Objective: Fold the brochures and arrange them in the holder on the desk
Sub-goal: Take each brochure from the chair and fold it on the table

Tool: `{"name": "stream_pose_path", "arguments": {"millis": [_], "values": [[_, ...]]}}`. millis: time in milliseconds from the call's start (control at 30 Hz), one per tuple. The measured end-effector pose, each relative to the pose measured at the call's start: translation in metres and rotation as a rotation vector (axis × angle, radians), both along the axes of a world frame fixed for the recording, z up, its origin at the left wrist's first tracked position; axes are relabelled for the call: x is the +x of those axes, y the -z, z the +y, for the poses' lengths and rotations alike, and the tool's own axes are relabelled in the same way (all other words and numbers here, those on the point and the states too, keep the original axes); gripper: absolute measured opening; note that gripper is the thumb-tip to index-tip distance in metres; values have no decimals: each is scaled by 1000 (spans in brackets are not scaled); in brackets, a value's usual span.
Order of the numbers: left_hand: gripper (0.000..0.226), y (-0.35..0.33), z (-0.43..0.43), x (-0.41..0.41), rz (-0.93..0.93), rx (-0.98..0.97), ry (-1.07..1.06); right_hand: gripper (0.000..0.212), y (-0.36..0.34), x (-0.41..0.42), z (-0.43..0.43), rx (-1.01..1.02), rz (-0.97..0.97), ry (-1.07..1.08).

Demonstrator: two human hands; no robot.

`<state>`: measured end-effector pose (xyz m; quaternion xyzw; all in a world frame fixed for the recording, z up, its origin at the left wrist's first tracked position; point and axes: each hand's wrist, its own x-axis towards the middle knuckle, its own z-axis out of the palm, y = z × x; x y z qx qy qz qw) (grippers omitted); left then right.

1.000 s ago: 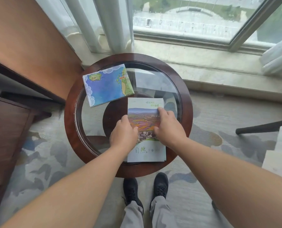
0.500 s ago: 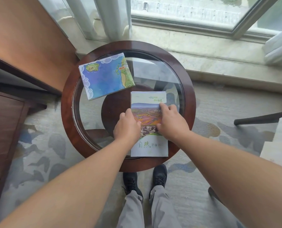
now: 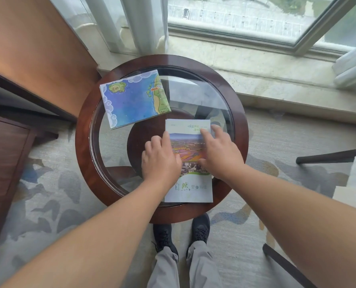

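Note:
A folded brochure with a landscape photo and green lettering lies on the near side of the round glass-topped table. My left hand presses on its left edge, fingers straight over the photo. My right hand presses on its right side, index finger stretched toward the top right corner. A second folded brochure, a blue map with green islands, lies flat at the table's far left. No holder is in view.
A wooden desk and cabinet stand to the left. Curtains and a window sill run behind the table. Dark chair arms reach in from the right. My shoes stand under the table's near rim.
My right index finger has slid up toward the brochure's top right corner. My left hand has shifted a little along its left edge. The map brochure has not moved.

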<state>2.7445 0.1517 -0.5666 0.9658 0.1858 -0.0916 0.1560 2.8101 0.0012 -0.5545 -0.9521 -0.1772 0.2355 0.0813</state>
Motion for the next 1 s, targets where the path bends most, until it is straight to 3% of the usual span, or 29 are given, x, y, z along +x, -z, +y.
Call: {"name": "stream_pose_path", "arguments": {"millis": [67, 167, 300, 467, 733, 900, 1000], "values": [[71, 6, -3, 6, -82, 17, 166, 105, 2, 13, 1, -39, 0, -153], [77, 21, -10, 19, -35, -6, 291, 115, 8, 30, 3, -73, 12, -272], [85, 41, -20, 30, 47, 70, 293, 115, 17, 39, 1, -83, 48, -314], [91, 51, -31, 28, 35, 163, 250, 146, 17, 41, -1, -196, 118, -392], [91, 52, -31, 26, 18, 195, 278, 147, 13, 39, -3, -193, 97, -371], [80, 52, -30, -7, -17, 160, 411, 147, 12, 40, -2, -200, 104, -362], [85, 48, -25, -27, 37, 191, 499, 144, 10, 38, -1, -204, 106, -368]]}}
